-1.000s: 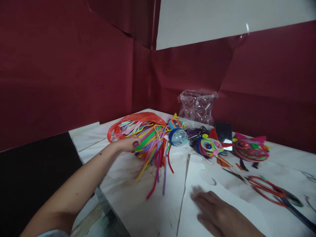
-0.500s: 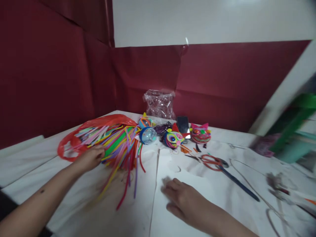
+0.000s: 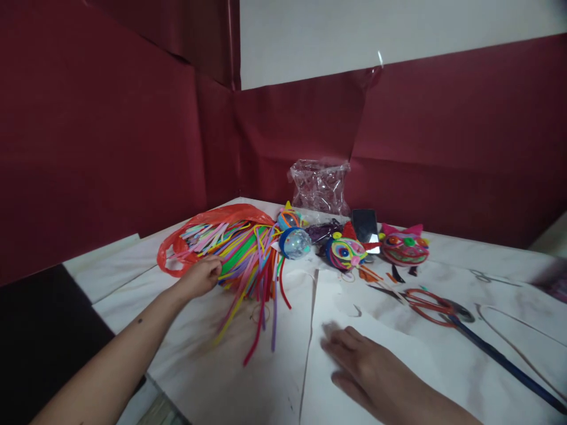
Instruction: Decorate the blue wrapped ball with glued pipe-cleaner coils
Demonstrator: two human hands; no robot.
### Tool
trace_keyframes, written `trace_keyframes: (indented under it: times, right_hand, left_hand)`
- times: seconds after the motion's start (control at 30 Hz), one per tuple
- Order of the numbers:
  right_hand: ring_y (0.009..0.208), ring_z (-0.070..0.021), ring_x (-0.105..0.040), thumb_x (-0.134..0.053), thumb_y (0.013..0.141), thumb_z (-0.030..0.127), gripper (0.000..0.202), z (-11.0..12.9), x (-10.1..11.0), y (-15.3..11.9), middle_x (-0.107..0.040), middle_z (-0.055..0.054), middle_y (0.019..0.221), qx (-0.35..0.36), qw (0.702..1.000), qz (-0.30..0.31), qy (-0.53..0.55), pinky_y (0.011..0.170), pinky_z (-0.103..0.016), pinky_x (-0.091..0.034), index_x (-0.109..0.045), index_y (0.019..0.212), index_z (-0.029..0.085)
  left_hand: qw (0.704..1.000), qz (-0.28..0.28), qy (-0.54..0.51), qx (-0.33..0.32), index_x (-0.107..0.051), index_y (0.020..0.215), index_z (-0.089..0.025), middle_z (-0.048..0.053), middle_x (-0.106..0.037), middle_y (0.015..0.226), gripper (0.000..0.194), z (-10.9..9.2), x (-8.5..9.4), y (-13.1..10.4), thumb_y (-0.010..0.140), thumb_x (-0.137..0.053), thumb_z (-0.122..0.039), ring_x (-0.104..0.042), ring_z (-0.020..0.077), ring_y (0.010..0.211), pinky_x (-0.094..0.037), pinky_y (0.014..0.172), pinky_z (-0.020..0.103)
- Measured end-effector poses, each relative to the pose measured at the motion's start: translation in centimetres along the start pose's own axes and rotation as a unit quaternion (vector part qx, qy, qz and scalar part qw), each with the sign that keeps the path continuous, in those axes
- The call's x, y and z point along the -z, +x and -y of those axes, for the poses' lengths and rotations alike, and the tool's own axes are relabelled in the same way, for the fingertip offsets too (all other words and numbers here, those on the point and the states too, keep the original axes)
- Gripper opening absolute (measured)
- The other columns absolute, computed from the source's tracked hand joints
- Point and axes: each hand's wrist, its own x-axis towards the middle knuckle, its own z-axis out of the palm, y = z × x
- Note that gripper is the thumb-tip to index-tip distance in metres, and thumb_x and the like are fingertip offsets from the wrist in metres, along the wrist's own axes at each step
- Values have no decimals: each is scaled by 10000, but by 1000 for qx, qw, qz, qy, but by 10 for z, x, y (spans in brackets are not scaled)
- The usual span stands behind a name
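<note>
My left hand point(image 3: 201, 277) is closed at the left edge of a pile of coloured pipe cleaners point(image 3: 241, 254), which lies on a red plastic bag point(image 3: 172, 255); what its fingers pinch, if anything, is hidden. My right hand point(image 3: 358, 360) is over white paper point(image 3: 336, 307), its fingers apart and blurred at the tips, holding nothing visible. Beyond the hands stand a clear ball with a blue band point(image 3: 296, 243), a colourful decorated ball point(image 3: 345, 252) and a pink ball with pointed ears point(image 3: 404, 243). Red-handled scissors point(image 3: 427, 304) lie to the right of the paper.
A crumpled clear plastic bag point(image 3: 319, 188) stands at the back by the dark red wall covering point(image 3: 287, 130). A phone point(image 3: 365, 227) lies behind the balls. At the right are a dark blue tool handle point(image 3: 500, 357) and a pale cord point(image 3: 509, 333).
The view has turned left, so the table's things appear further right. Both hands keep about the same places beside the pile and over the paper.
</note>
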Motion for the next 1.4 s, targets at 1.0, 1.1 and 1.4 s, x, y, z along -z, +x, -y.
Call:
trace_keyframes:
  times: [1.0, 1.1, 1.4]
  right_hand:
    - [1178, -311, -485, -489, 846, 271, 401, -9, -11, 0, -505, -143, 1308, 15, 1000, -24, -13, 952, -454, -443, -554, 1229, 170]
    - [1166, -318, -496, -499, 843, 274, 393, -8, -10, 0, -517, -151, 1295, 20, 999, -34, -13, 944, -463, -449, -567, 1214, 163]
    - [1121, -304, -540, -503, 856, 322, 380, -16, -24, 0, -556, -136, 1257, 61, 993, -78, -64, 888, -429, -501, -579, 1198, 175]
  left_hand:
    - [992, -28, 96, 79, -510, 640, -193, 34, -547, 743, 83, -28, -4, 6, 707, -474, -159, -535, 176, 718, -396, 673, 281]
    - [995, -43, 58, 73, -498, 575, -194, 10, -551, 727, 99, -24, -5, 6, 659, -548, -180, -534, 154, 704, -403, 658, 254]
    - [951, -268, -56, 147, -600, 770, -185, 18, -642, 771, 166, -21, 5, 3, 770, -464, -280, -580, 164, 734, -443, 699, 274]
